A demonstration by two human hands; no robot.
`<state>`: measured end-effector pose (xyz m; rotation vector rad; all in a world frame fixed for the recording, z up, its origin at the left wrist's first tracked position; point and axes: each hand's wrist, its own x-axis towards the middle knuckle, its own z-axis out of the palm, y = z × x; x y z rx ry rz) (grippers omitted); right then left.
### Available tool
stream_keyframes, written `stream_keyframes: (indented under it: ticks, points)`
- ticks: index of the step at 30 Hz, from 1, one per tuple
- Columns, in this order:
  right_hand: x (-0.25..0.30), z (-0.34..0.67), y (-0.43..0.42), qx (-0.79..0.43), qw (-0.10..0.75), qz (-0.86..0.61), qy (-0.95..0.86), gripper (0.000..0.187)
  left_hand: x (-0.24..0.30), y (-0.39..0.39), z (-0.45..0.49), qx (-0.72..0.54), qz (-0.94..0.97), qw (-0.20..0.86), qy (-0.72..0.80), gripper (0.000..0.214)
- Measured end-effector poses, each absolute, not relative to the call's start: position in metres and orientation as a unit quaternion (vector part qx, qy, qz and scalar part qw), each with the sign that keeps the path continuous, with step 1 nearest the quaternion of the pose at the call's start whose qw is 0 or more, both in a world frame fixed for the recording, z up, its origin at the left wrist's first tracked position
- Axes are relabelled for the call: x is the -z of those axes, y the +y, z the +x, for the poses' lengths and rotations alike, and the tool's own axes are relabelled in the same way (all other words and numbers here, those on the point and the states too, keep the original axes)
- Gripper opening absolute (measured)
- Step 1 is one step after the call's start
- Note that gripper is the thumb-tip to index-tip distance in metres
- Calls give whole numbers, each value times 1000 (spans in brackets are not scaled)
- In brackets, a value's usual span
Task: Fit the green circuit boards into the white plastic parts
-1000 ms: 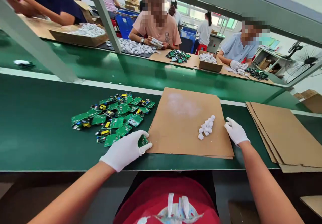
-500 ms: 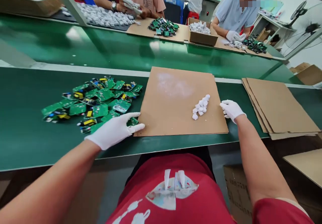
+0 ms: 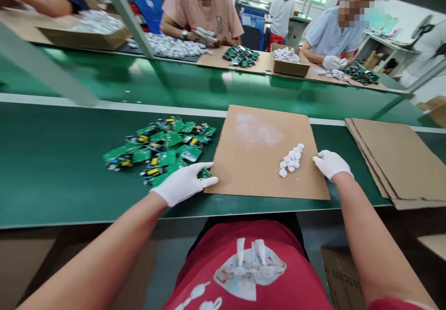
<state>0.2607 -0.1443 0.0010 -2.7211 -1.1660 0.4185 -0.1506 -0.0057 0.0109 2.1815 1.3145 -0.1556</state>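
A brown cardboard sheet (image 3: 251, 170) lies flat on the green bench in front of me, with a whitish smudge near its far edge. On its right part sits a small cluster of white blocky pieces (image 3: 291, 160). My left hand (image 3: 184, 182), in a white glove, rests at the sheet's left edge with thumb and forefinger spread apart. At the opposite edge my gloved right hand (image 3: 332, 165) has its fingers bent around the rim, gripping the sheet. Left of the sheet is a heap of green circuit boards (image 3: 167, 147), partly hidden behind my left hand.
Stacked cardboard sheets (image 3: 393, 161) lie on the right. Beyond a green middle strip (image 3: 195, 82), co-workers sit with white parts, circuit boards (image 3: 240, 55) and a box of white pieces (image 3: 291, 66). A metal post (image 3: 127, 17) rises at left; a carton (image 3: 341, 277) stands below the bench.
The view has tilted up and swung left, bringing more of the co-workers into sight. Both hands stay at the sheet's edges, and the white pieces keep their place on it.
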Motion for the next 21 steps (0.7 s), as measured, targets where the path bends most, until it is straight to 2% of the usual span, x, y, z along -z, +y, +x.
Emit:
stream_keyframes:
  ticks: [5, 12, 15, 17, 19, 21]
  points:
    - [-3, 263, -139, -137, 32, -899, -415, 33, -15, -19, -150, 62, 843, 255, 469, 68]
    - [1, 264, -146, -121, 42, -897, -424, 37, -16, -43, -164, 67, 836, 261, 478, 67]
    - [-8, 255, -155, -96, 57, -902, -417, 58, -29, -40, -162, 56, 837, 251, 482, 63]
    - [-14, 239, -158, -52, 80, -872, -481, 74, -41, -35, -147, -6, 838, 256, 482, 59]
    - [-17, 220, -156, -24, 101, -771, -629, 83, -50, -30, -118, -96, 826, 326, 449, 56]
    - [-15, 203, -149, -15, 73, -681, -728, 93, -50, -25, -82, -141, 777, 476, 386, 54]
